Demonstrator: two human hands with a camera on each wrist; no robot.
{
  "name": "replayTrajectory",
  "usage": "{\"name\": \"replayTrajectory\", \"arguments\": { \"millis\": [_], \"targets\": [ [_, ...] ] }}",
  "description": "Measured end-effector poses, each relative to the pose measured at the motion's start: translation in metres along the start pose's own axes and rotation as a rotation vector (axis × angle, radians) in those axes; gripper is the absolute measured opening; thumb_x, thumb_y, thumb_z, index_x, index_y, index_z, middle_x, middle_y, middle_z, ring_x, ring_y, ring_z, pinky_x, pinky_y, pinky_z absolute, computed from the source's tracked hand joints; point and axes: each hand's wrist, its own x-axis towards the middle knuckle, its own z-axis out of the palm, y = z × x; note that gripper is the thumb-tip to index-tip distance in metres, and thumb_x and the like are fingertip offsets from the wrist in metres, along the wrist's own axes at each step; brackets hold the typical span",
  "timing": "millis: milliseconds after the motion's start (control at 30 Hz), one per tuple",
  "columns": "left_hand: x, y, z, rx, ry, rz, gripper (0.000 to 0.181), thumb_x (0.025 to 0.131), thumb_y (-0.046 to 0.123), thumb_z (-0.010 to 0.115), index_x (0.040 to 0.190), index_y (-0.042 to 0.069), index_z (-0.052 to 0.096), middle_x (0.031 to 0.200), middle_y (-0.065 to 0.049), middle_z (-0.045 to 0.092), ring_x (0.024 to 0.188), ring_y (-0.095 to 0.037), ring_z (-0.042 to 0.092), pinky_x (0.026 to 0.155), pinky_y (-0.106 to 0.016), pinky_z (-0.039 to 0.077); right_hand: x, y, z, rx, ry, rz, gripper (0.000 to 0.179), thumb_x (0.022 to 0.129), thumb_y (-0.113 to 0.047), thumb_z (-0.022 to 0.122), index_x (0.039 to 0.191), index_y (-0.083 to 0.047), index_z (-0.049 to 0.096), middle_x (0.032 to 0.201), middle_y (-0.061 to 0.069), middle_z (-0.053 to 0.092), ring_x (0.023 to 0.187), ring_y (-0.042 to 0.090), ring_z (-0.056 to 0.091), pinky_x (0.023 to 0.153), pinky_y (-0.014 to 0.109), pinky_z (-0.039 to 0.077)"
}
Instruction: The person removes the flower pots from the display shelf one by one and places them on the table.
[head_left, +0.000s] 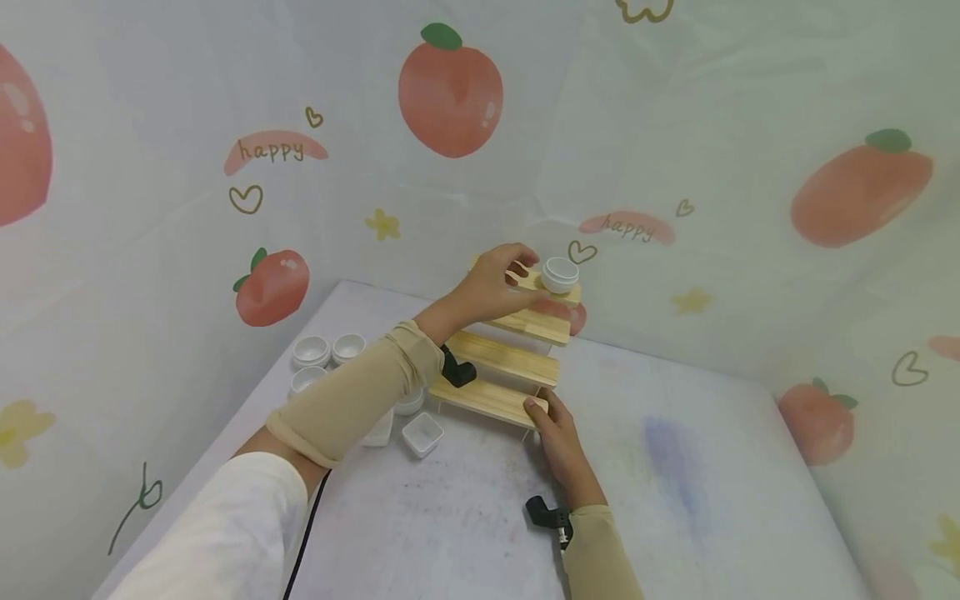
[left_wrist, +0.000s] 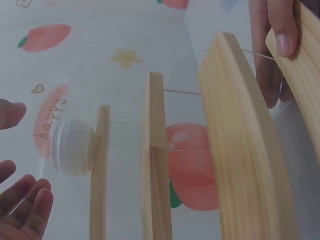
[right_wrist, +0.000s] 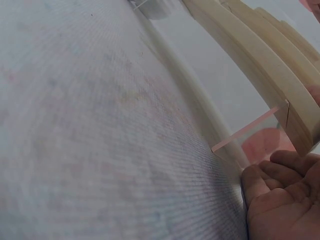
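Observation:
A stepped display stand [head_left: 504, 358] with several pale wooden boards on clear side panels stands on the table. On the right end of its top board sits a white round jar [head_left: 560, 276], upright. My left hand [head_left: 491, 287] is just left of this jar, fingers spread and bent; the left wrist view shows a gap between fingers [left_wrist: 36, 210] and jar. My right hand [head_left: 562, 446] grips the right end of the lowest board, thumb on top and fingers beside the clear panel [right_wrist: 260, 137].
Several white round jars [head_left: 311, 351] and a small white square dish [head_left: 423, 434] stand on the table [head_left: 420, 533] left of the stand, partly behind my left forearm. A black cable [head_left: 306, 533] runs under that arm. A fruit-printed curtain [head_left: 525, 108] encloses the table.

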Motion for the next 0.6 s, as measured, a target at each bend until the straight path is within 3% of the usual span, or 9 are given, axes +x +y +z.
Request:
{"name": "replayTrajectory", "arguments": {
  "millis": [133,367,600],
  "targets": [
    [0.004,-0.002,0.005,-0.019,-0.001,0.003,0.052,0.09,0.019,0.086,0.131,-0.002,0.063,0.131,-0.022,0.063,0.118,-0.042,0.065,0.099,-0.051,0.06,0.001,0.0,0.0,-0.002,0.006,0.004,0.075,0.104,-0.051,0.064,0.164,-0.013,0.039,0.173,0.012,0.032,0.16,0.033,0.031,0.131,0.059,0.028],
    [0.009,-0.003,0.012,0.002,0.005,-0.03,0.048,0.091,0.021,0.085,0.129,0.0,0.065,0.128,-0.016,0.065,0.116,-0.034,0.065,0.096,-0.041,0.059,-0.001,-0.001,-0.001,-0.003,-0.003,-0.017,0.071,0.105,-0.049,0.063,0.163,-0.014,0.041,0.172,0.012,0.034,0.157,0.033,0.036,0.13,0.059,0.031],
    [0.013,-0.009,0.019,0.025,0.011,-0.02,0.048,0.092,0.019,0.084,0.13,0.0,0.063,0.128,-0.016,0.065,0.116,-0.033,0.065,0.097,-0.04,0.059,-0.002,0.0,-0.001,0.009,-0.018,-0.034,0.073,0.106,-0.049,0.062,0.165,-0.014,0.037,0.173,0.011,0.033,0.158,0.032,0.035,0.131,0.058,0.031]
  ]
}}
